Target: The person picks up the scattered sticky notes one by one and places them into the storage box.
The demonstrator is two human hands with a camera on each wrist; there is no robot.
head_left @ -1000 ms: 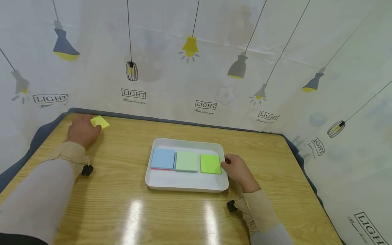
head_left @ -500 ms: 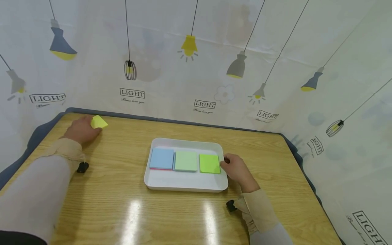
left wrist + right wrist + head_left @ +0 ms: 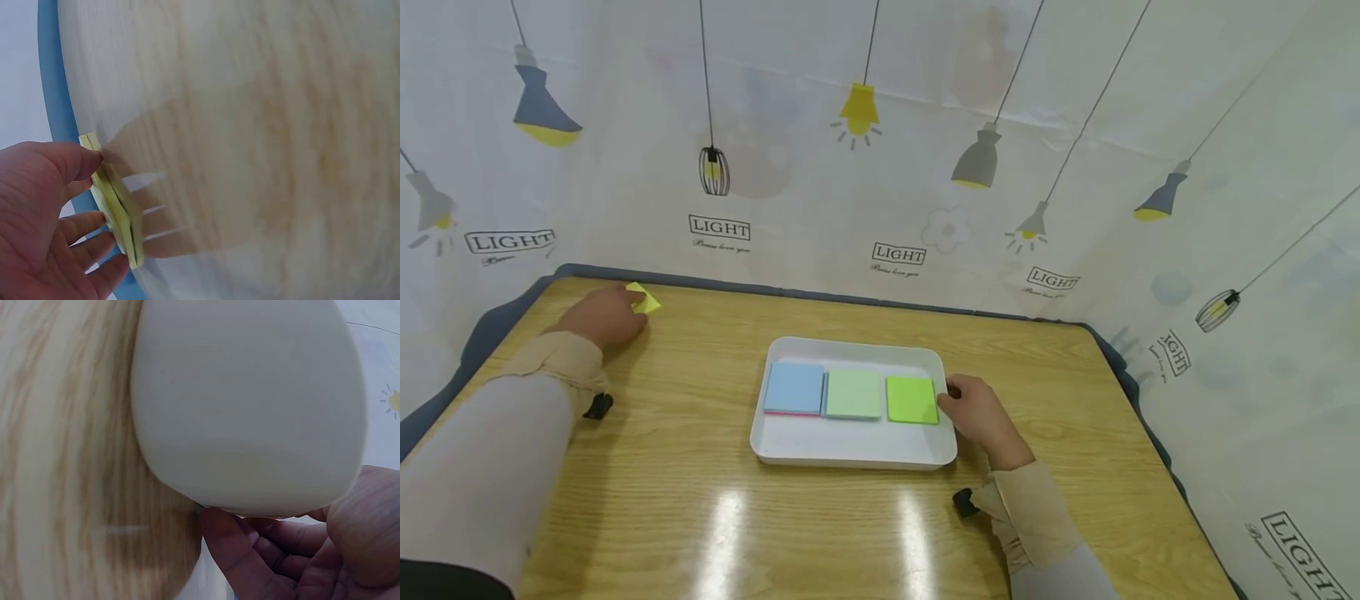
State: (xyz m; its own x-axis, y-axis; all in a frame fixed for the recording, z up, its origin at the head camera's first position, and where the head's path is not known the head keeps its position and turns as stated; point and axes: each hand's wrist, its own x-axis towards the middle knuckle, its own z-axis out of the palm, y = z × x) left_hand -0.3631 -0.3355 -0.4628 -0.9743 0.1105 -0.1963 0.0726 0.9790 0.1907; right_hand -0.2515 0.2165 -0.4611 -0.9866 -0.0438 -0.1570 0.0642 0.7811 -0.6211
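Near the table's far left corner, my left hand point(image 3: 601, 318) pinches a yellow sticky note pad point(image 3: 643, 300) between thumb and fingers. In the left wrist view the pad point(image 3: 115, 203) is seen edge-on, its layers slightly fanned apart, close over the wood. A white rectangular tray point(image 3: 850, 446) stands mid-table. My right hand point(image 3: 985, 417) grips its right end, the fingertips low on the outer wall in the right wrist view. Side by side in the tray lie a blue pad point(image 3: 793, 387) with a pink edge beneath, a pale green pad point(image 3: 853, 394) and a bright green pad point(image 3: 912, 400).
The wooden table point(image 3: 700, 500) has a blue-grey edge point(image 3: 820, 297). Behind it and to the right hangs a pale curtain point(image 3: 820, 200) printed with lamps. Black wrist pieces point(image 3: 598, 407) show by both cuffs.
My left hand has shifted slightly left with the yellow pad, and less of the pad's face shows. My right hand stays at the tray's end. The head view has drifted a little.
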